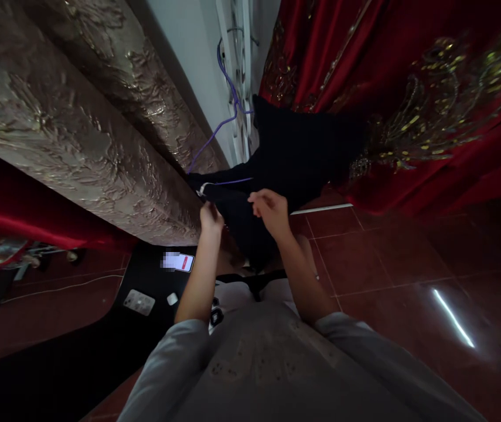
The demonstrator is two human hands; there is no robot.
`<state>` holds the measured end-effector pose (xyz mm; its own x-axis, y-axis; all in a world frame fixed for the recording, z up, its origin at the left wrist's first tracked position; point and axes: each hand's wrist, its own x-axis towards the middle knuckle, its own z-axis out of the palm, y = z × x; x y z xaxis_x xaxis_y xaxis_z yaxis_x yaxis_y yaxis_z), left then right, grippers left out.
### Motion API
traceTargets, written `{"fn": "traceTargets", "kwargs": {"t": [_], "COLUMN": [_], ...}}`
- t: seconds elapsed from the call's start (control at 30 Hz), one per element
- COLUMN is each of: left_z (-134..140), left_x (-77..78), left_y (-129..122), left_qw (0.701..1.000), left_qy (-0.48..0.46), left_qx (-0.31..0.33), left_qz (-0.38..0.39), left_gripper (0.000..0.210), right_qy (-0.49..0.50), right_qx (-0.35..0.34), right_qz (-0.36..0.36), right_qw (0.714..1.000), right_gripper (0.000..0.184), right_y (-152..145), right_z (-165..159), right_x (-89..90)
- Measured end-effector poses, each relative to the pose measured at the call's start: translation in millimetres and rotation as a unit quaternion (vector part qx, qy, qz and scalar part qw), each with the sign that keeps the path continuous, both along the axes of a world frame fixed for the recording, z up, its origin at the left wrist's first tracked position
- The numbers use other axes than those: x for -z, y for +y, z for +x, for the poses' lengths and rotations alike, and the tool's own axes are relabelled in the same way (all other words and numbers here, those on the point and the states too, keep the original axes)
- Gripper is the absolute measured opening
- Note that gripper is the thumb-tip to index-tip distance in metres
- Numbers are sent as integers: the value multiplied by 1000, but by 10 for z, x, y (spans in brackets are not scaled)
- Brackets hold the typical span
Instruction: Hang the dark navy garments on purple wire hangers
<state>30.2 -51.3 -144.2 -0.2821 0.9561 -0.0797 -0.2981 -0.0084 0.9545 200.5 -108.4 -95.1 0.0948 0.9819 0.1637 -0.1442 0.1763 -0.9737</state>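
A black garment (296, 143) hangs in front of me from a purple hanger (221, 124). My left hand (210, 215) is closed on the garment's left edge, just below a small white strip (204, 187). To the right, my right hand (271, 212) is over the front of the cloth, its fingers curled and pinched together. Whatever is between those fingertips is too small to make out. The garment's lower part hangs down between my forearms.
Behind the hanger stands a white metal rack (237, 76). Beige embossed curtains (101, 140) hang at left, red curtains with gold sequins (408, 117) at right. A black surface (145, 272) at lower left bears a lit phone (184, 262), another phone (139, 302) and a small white case (171, 299).
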Motion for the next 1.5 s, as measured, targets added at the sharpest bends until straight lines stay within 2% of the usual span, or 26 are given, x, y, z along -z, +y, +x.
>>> {"fn": "traceTargets", "kwargs": {"t": [0.07, 0.1, 0.17, 0.23, 0.27, 0.37, 0.43, 0.5, 0.57, 0.6, 0.63, 0.7, 0.73, 0.8, 0.87, 0.9, 1.0, 1.03, 1.1, 1.13, 1.2, 1.27, 1.33, 1.4, 1.5], "left_z": [100, 102, 22, -120, -194, -379, -454, -492, -488, -466, -428, -303, -219, -28, 142, 200, 219, 179, 64, 0, -130, -282, -488, -747, -1110], "left_x": [130, 146, 93, -36, -110, -294, -353, -368, -371, -378, -392, -446, -483, -566, -643, -669, -669, -638, -539, -477, -349, -243, -184, -199, -394], "left_y": [-132, -185, -252, -275, -279, -304, -341, -385, -427, -446, -465, -507, -531, -587, -637, -651, -637, -619, -594, -594, -624, -670, -688, -650, -493], "left_qw": [999, 998, 992, 970, 947, 842, 795, 763, 762, 779, 808, 875, 898, 914, 901, 892, 888, 892, 886, 868, 811, 763, 742, 735, 743], "left_qy": [36, 69, 126, 236, 306, 492, 534, 543, 522, 498, 466, 390, 357, 329, 349, 363, 356, 345, 351, 375, 445, 505, 551, 589, 615], "left_qx": [-9, -7, 10, 63, 98, 212, 277, 342, 374, 368, 343, 249, 205, 160, 163, 159, 127, 139, 214, 268, 358, 390, 374, 333, 258], "left_qz": [-10, -5, 1, 7, 14, 57, 76, 78, 83, 94, 111, 144, 157, 178, 201, 218, 261, 257, 215, 183, 132, 100, 75, 47, 61], "left_gripper": [15, 12, 5, 9, 11, 17, 19, 17, 15, 16, 16, 20, 21, 22, 22, 22, 23, 27, 37, 40, 42, 36, 32, 31, 27], "right_qy": [50, 57, 56, 49, 47, 57, 77, 91, 82, 67, 45, -17, -56, -123, -155, -161, -173, -178, -184, -184, -189, -213, -248, -271, -275], "right_qx": [62, 86, 112, 120, 122, 128, 129, 124, 117, 115, 109, 87, 65, -12, -99, -132, -185, -200, -210, -188, -109, -37, -11, 4, 53], "right_qz": [-27, -31, -25, -18, -17, -16, -17, -22, -37, -49, -62, -75, -69, -33, 9, 25, 62, 78, 126, 152, 181, 154, 110, 95, 106], "right_qw": [996, 994, 992, 991, 991, 990, 989, 988, 989, 990, 991, 993, 994, 992, 983, 978, 965, 960, 952, 953, 959, 964, 962, 958, 954], "right_gripper": [32, 32, 32, 31, 32, 32, 30, 31, 33, 34, 34, 31, 30, 38, 53, 54, 34, 26, 19, 19, 20, 20, 21, 29, 47], "right_y": [-51, -75, -112, -124, -122, -106, -103, -109, -122, -129, -137, -158, -172, -203, -228, -230, -137, -61, 170, 318, 637, 904, 1025, 971, 700], "right_z": [153, 225, 329, 369, 368, 330, 312, 321, 354, 374, 389, 394, 378, 309, 217, 177, 134, 143, 169, 175, 165, 149, 179, 287, 548], "right_x": [159, 227, 316, 339, 333, 297, 293, 317, 360, 383, 402, 424, 423, 394, 330, 284, 82, -1, -158, -216, -260, -209, -111, -42, -95]}}
